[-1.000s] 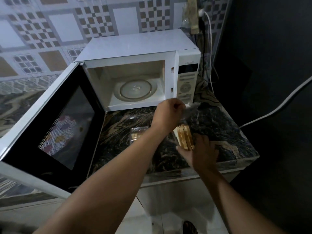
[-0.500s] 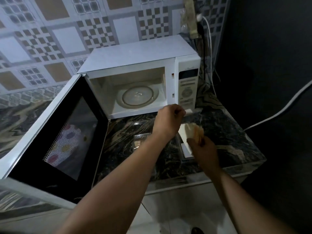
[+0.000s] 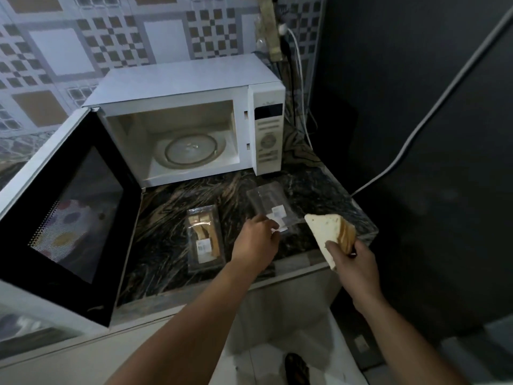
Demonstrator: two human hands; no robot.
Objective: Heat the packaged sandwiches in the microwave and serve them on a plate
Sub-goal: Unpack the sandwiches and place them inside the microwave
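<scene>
Currently right hand (image 3: 354, 258) grips bare sandwich (image 3: 330, 234); left hand (image 3: 256, 240) pinches empty wrapper (image 3: 270, 204). Loose grip could spill filling.

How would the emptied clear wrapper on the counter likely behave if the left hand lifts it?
The clear wrapper looks like thin, see-through film lying flat on the counter, so it is probably very light and floppy. Held at one edge by the left hand, it would likely droop and crumple. Its glossy surface may slip between the fingers.
</scene>
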